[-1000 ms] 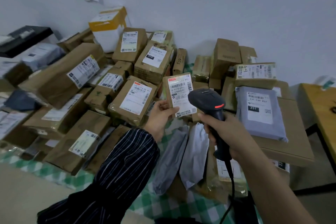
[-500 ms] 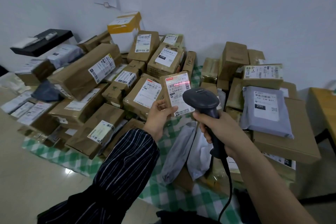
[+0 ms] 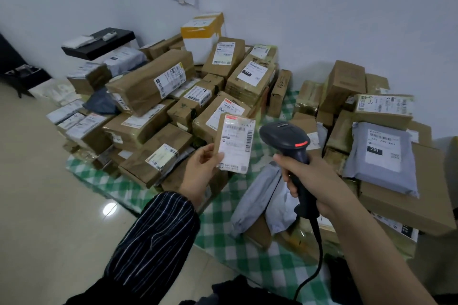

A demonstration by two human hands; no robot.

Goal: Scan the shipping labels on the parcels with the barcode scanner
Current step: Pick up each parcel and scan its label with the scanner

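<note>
At frame centre, the left grip (image 3: 202,167) pinches a small brown cardboard parcel (image 3: 234,145) by its lower corner. The right grip (image 3: 314,181) clasps the black handheld barcode scanner (image 3: 285,135). I'd tilt its white shipping label (image 3: 238,136) squarely toward the scanner's nose.

A: Cloth (image 3: 250,252), pattern?
B: Green-and-white check. Stacked parcels (image 3: 138,91) mostly brown card.
A: Exceptions?
B: Mailer (image 3: 381,171), pale grey. Tall box (image 3: 202,42), white with a yellow band.
A: Scanner (image 3: 285,135)?
B: Black, with a red strip on its head. Small parcel (image 3: 219,132): brown. Its label (image 3: 236,148): white, topped red. Sleeve (image 3: 156,238): dark navy, thin white stripes. Floor (image 3: 49,205): glossy beige.
</note>
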